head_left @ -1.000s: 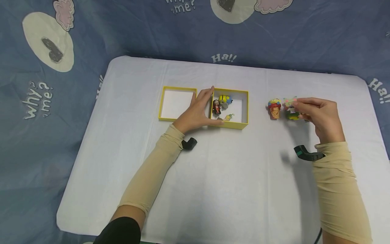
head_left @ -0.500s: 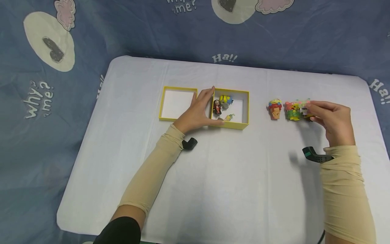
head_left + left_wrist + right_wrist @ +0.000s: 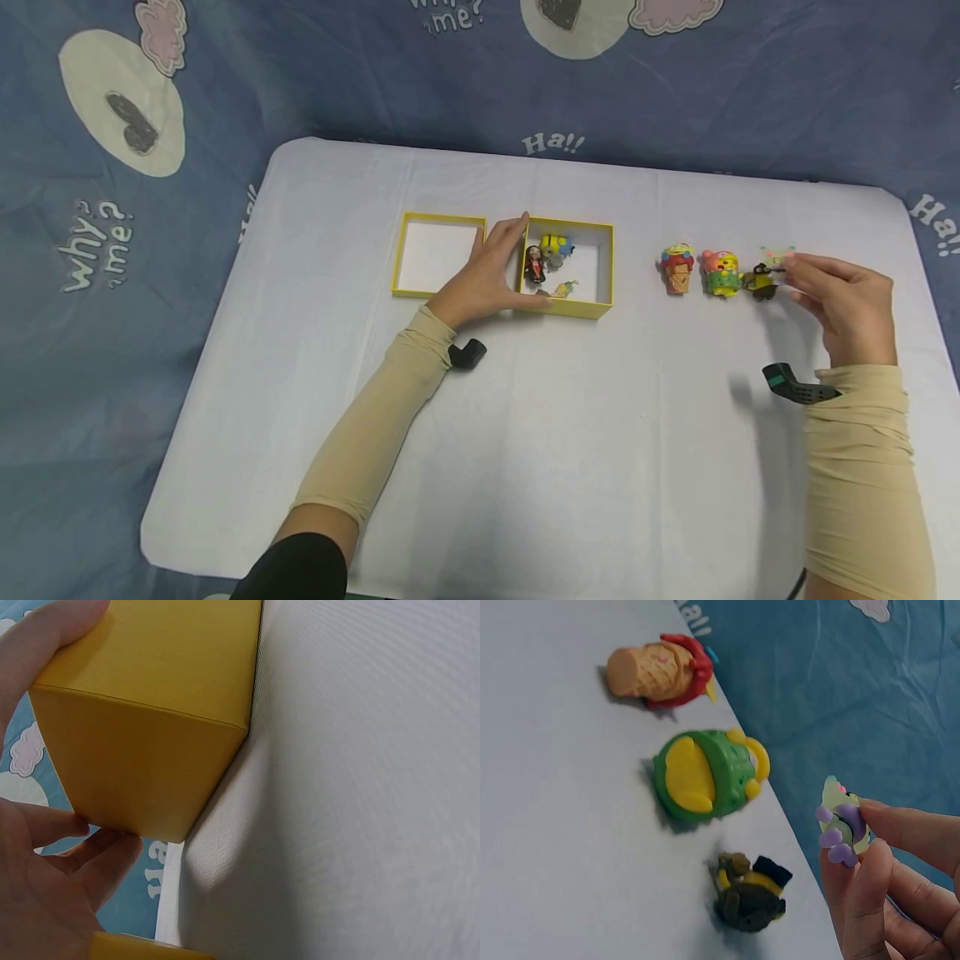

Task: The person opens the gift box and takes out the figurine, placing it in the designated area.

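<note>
My right hand (image 3: 855, 308) pinches a small pale-green and purple toy figurine (image 3: 841, 825) between thumb and fingertips, above the table's right side. Left of it stand three toy figurines: an ice-cream-cone one (image 3: 677, 269), a green and yellow one with pink on top (image 3: 722, 273), and a dark and yellow one (image 3: 759, 283). My left hand (image 3: 483, 279) grips a yellow box (image 3: 142, 735), its thumb on the front wall and fingers at the back corner. Inside the box lie a blue and yellow figurine (image 3: 556, 244), a black and red one (image 3: 534, 265), and smaller pieces.
Left of the box lies a yellow-rimmed lid (image 3: 401, 254) with its white inside up, partly behind my left hand. A white cloth covers the table (image 3: 562, 458). Blue printed fabric (image 3: 337, 75) hangs behind and to the left.
My right hand has moved right with the pale-green figurine, passing the green and yellow figurine and then the dark one, which now show. The left hand stays on the box.
</note>
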`<state>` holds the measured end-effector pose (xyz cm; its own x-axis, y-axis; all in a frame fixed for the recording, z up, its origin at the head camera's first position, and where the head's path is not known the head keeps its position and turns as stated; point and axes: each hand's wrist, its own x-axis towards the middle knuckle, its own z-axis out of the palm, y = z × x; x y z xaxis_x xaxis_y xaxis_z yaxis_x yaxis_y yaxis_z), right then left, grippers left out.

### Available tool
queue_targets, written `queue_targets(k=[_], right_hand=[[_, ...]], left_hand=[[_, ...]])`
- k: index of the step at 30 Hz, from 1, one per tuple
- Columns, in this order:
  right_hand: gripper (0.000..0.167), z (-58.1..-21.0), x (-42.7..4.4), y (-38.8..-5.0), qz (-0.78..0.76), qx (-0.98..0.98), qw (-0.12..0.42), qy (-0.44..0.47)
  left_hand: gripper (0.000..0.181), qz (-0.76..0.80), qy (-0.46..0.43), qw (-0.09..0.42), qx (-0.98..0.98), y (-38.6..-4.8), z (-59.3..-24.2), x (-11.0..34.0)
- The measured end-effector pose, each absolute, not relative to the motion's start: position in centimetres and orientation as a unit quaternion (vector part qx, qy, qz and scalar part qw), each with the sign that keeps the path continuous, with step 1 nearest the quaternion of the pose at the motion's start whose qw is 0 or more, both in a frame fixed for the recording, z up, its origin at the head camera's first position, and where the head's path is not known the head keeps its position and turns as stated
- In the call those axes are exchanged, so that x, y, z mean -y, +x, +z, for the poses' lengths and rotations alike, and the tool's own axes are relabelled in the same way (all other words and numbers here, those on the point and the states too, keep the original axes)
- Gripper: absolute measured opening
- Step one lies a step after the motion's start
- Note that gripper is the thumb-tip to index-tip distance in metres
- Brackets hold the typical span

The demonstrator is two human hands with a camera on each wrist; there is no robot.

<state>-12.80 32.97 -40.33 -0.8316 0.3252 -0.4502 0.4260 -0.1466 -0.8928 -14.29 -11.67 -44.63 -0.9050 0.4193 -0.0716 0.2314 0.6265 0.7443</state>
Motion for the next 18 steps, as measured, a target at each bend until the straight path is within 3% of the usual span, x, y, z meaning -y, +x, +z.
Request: queue_targets(k=[18], right_hand=[[0.021,-41.7,-35.2,-12.5,-0.702,-0.626,0.0,0.34]], left_hand=[[0.131,0.394,0.184,0.119,-0.892,-14.3,-44.7,11.6]])
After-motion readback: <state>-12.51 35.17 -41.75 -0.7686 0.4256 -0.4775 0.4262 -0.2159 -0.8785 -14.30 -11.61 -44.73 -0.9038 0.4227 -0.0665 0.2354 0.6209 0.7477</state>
